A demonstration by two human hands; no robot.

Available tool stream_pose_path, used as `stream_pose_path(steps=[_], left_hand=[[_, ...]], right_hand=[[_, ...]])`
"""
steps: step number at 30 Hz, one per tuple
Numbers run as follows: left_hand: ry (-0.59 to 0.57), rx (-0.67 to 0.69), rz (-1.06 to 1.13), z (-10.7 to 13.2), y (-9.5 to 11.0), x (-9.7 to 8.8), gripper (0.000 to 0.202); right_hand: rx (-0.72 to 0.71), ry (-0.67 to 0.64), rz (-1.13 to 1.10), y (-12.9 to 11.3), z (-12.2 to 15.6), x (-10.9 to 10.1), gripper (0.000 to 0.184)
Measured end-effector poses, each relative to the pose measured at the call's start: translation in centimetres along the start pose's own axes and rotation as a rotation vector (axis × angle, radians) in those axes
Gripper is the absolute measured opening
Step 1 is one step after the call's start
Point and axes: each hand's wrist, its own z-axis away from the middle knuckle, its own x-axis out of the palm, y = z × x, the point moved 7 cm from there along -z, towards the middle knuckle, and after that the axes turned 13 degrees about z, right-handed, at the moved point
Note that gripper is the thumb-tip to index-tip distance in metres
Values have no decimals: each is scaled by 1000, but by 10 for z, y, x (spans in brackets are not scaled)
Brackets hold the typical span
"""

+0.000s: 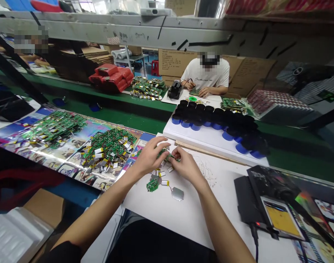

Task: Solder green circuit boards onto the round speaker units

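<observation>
Above a white work sheet (pixel 210 204), my left hand (pixel 150 156) curves its fingers and thumb around a small green circuit board (pixel 163 150). My right hand (pixel 186 166) pinches the near right side of that board between thumb and fingers. Parts of the board are hidden behind the fingers. Just below the hands lies another green circuit board (pixel 152 184). A small silver battery with yellow tape (pixel 165 183) is beside it, and a silver eight-sided plate (pixel 177 194) lies to the right, joined by a thin wire.
Piles of circuit boards with batteries (pixel 109 148) lie on the left. Black-and-blue round parts (pixel 210 117) stand on a white foam slab (pixel 172 130) ahead. A black soldering station (pixel 249 201) sits right. A metal shelf (pixel 101 31) crosses above; a person (pixel 207 75) works opposite.
</observation>
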Motion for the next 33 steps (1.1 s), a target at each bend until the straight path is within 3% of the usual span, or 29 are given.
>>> stream_pose_path(steps=[2,4,8,10,14,16,21,24,27,29,33], left_hand=[[-102,-76,80,-12,0,8,25],[-130,-214,206,-19,-10,11,30],[-55,-372,390,-20,-24,12,50],[-38,-416,450,-15,-27,19,59],[-37,-480,557,-3,-31,35,80],[-32,-496,555,2,-36,32,83],[-17,-502,375,20,-51,1,65],[-74,-482,218,27,-50,-6,48],[-83,-461,50,26,-51,-22,33],[-37,-489,-70,25,-61,-51,31],[97,-658,-309,35,-99,-135,41]], right_hand=[[-61,24,-228,-4,-7,-11,13],[-93,2,-386,-6,-12,-18,20],[6,-262,-586,0,-8,-8,45],[27,-321,-649,0,-5,1,55],[20,-237,-688,-1,-12,23,69],[15,-212,-659,-1,-16,33,70],[-52,-159,-440,7,-22,33,50],[-97,-146,-319,9,-21,30,32],[-125,-97,-199,9,-21,28,28],[-134,-52,-128,9,-20,25,28],[-122,-70,-116,8,-18,23,28]])
